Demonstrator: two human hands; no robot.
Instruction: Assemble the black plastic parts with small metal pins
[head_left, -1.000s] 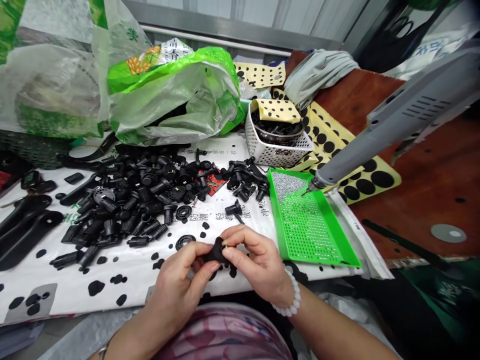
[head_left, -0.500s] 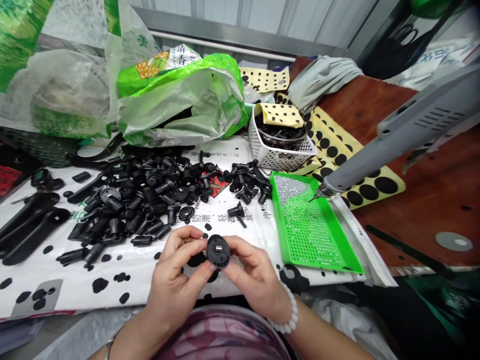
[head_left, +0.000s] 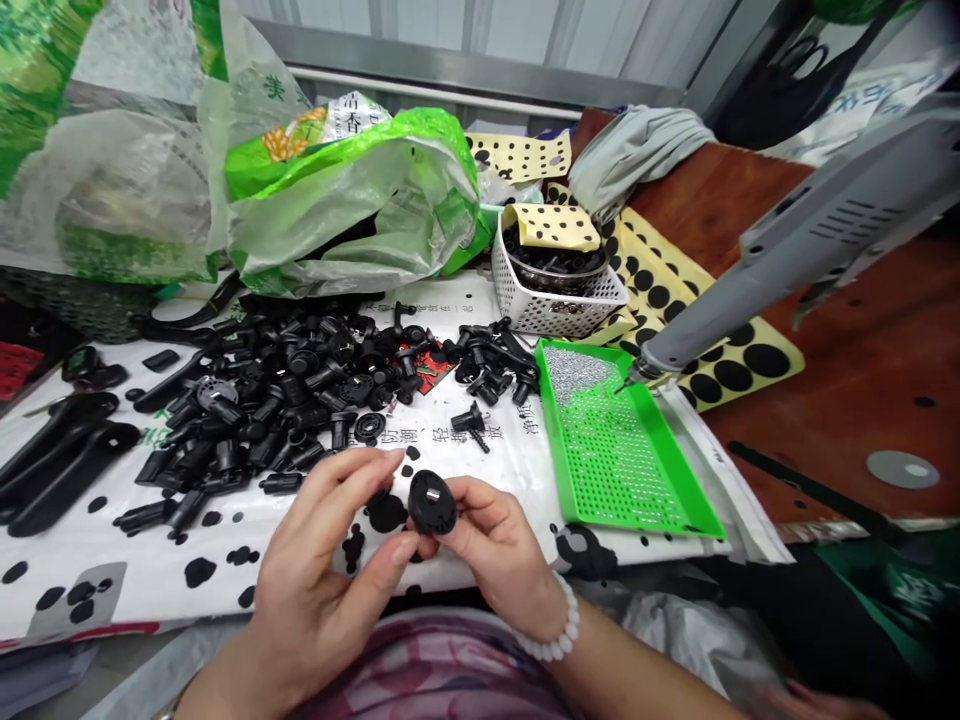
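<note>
Pinched between the thumb and fingers of my right hand [head_left: 495, 535] is a round black plastic part [head_left: 433, 502] with a small metal piece at its centre. My left hand [head_left: 330, 560] is just left of it, thumb and fingers apart, holding nothing. Beyond the hands lies a heap of black plastic parts [head_left: 262, 400]. One loose black part with a screw-like end [head_left: 471, 425] rests by itself on the white sheet [head_left: 300, 570] behind the round part.
A green perforated tray [head_left: 622, 470] holds small silvery pieces on the right, with a grey electric screwdriver [head_left: 720, 300] slanting over it. Behind stand a white basket [head_left: 551, 310] and green-white plastic bags [head_left: 360, 220]. Black handles [head_left: 67, 480] lie far left.
My left hand has let go of the round part and moved left, its fingers spreading. The right hand keeps the part, which has tilted.
</note>
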